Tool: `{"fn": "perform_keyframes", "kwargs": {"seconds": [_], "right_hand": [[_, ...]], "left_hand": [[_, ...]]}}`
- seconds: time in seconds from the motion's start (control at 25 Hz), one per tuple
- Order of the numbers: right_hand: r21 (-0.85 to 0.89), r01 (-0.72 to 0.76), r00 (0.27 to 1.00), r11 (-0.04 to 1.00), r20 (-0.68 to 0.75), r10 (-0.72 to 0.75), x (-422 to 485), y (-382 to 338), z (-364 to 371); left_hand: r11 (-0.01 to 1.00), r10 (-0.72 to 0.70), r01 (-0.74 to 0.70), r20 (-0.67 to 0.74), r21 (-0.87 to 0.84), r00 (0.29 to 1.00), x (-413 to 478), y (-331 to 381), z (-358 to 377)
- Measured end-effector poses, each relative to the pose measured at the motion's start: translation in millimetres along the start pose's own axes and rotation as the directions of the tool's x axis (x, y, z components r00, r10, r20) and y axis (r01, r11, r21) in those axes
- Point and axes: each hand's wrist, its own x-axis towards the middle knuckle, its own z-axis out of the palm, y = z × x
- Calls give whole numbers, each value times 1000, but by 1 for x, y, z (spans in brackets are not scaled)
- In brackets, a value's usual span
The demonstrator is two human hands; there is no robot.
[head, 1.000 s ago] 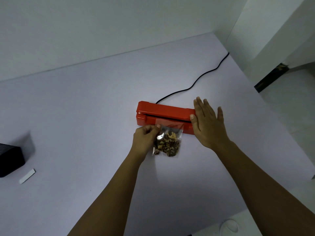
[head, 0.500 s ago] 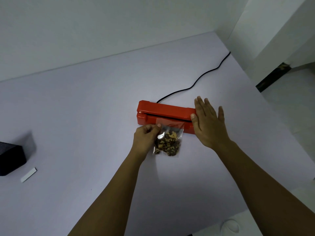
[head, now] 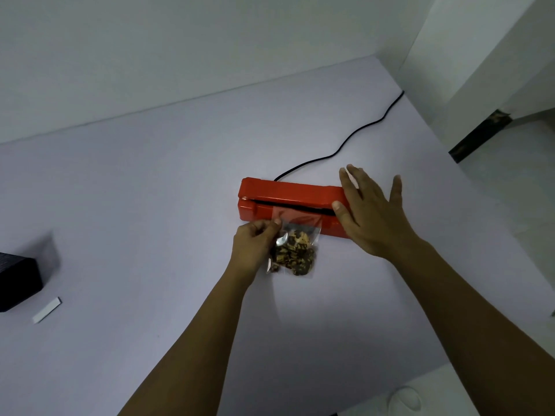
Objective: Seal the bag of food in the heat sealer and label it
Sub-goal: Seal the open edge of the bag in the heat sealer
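Red sealer (head: 288, 192), bag (head: 295, 253) in slot; left hand (head: 255, 247) pinches it, right hand (head: 369, 217) flat.

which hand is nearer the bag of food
Left. The left hand pinches the bag of food at its left edge; the right hand is over the right end of the heat sealer, right of the bag.

We see a long red plastic heat sealer (head: 288, 192) lying flat, its right end beneath the straight fingers (head: 353, 183) of our right hand (head: 372, 219); its lid stands slightly raised, showing a dark slot; a small clear plastic bag of brown food pieces (head: 295, 255) lies flat with its mouth in that slot, its upper left edge pinched by the fingers (head: 270, 233) of our left hand (head: 253, 246); a small white flat strip (head: 47, 309) lies well apart, far left of those fingers.
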Motion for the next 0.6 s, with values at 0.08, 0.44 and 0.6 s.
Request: {"fn": "perform_keyframes", "kwargs": {"seconds": [0.08,0.44,0.6], "right_hand": [[-19,41,995,999,-92,-43,-1,-2,-21],[115,276,910,954,-352,-221,30,-84,-126],[331,380,906,864,-323,-274,49,-109,-141]], "left_hand": [[1000,-3,3,-1,-14,1000,-2,1,0],[1000,-28,28,-21,10,999,-6,6,1],[1000,-22,23,-21,16,1000,-7,9,1]]}}
